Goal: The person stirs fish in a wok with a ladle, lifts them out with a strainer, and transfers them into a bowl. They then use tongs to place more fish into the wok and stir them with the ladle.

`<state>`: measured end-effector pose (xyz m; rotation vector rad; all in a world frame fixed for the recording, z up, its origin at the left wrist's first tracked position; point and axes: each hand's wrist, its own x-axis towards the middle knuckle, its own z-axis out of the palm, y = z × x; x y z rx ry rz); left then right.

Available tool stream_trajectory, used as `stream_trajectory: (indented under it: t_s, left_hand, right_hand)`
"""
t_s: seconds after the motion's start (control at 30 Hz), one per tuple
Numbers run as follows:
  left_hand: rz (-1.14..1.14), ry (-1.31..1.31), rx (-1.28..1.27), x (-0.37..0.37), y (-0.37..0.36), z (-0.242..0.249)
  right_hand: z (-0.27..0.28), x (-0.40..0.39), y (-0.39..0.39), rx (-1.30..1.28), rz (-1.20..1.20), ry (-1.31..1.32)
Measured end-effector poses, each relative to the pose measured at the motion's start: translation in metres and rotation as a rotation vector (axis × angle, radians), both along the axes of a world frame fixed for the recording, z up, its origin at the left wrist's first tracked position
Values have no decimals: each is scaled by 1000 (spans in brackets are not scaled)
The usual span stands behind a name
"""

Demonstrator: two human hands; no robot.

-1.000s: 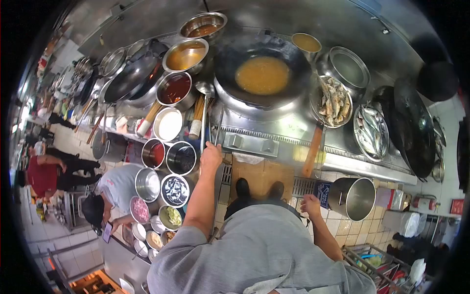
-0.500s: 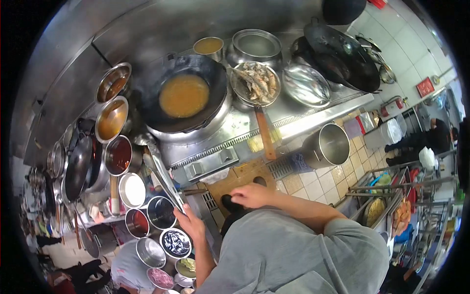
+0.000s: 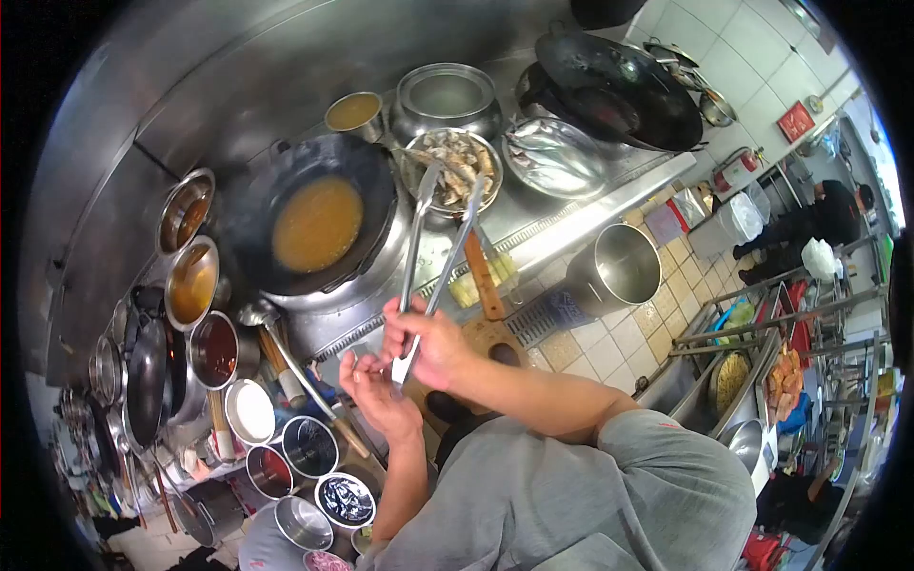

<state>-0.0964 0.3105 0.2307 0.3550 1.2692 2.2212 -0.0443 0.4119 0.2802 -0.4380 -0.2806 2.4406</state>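
Note:
Metal tongs (image 3: 415,249) point away from me with their arms spread, the tips over a strainer of fried fish (image 3: 455,162). My right hand (image 3: 428,344) is wrapped round the tongs near their hinge end. Just left of it, my left hand (image 3: 383,395) has its fingers curled beside the hinge end; whether they touch it is hard to tell. The strainer's wooden handle (image 3: 483,276) reaches toward me. To its left a black wok (image 3: 249,205) holds brownish-orange oil (image 3: 319,224). A metal plate of raw fish (image 3: 555,157) lies to the right.
Pots of sauces, including a red one (image 3: 214,350) and a white one (image 3: 249,412), stand at the left with a ladle (image 3: 309,385). A lidless tall pot (image 3: 626,265) is at the right, near the tiled floor. Another person (image 3: 826,217) is at the far right.
The tongs have come up from the left counter side and are now in my right hand, opened over the fish. My left hand has curled its fingers. The view has shifted.

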Motion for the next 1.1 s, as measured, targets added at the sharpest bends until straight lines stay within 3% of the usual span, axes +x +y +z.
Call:
stream_trajectory:
  t_s: [0.07, 0.2, 0.27, 0.33, 0.37, 0.43, 0.5, 0.6, 0.63, 0.73, 0.8, 0.93, 1.03, 1.1]
  left_hand:
    - [-42, -115, 103, 17, 27, 15]
    - [-111, -76, 88, 41, 49, 5]
    - [-160, 147, -155, 39, 37, -25]
    - [-178, 241, -377, 41, 18, -56]
    - [-171, 226, -478, 44, 6, -71]
    - [-222, 228, -727, 51, -26, -109]
    - [-294, 221, -989, 69, -49, -120]
    - [-485, 571, -1393, 77, -130, -207]
    - [-538, 721, -1471, 81, -147, -223]
    - [-554, 509, -1605, 120, -134, -189]
    - [-560, 450, -1637, 138, -129, -182]
    - [-521, 398, -1650, 155, -108, -171]
    - [-463, 347, -1617, 157, -81, -165]
    - [-418, 280, -1517, 156, -61, -161]
  right_hand:
    - [-6, 8, 1, -36, -61, 31]
    - [5, 88, 76, -74, 15, -83]
    - [2, 163, 140, -69, -40, -321]
    - [1, 235, 208, -14, -234, -765]
    - [-7, 279, 242, 164, -243, -980]
    - [-65, 366, 329, 856, -269, -1514]
    - [-76, 419, 383, 1136, -167, -1840]
    - [-62, 437, 433, 1226, 104, -2076]
    - [-57, 437, 445, 1220, 167, -2092]
    - [-58, 426, 478, 1193, 350, -2130]
    - [-77, 425, 502, 1209, 344, -2109]
    - [-124, 428, 542, 1303, 337, -2046]
    - [-97, 431, 540, 1300, 524, -1995]
    - [-96, 431, 539, 1265, 456, -1939]
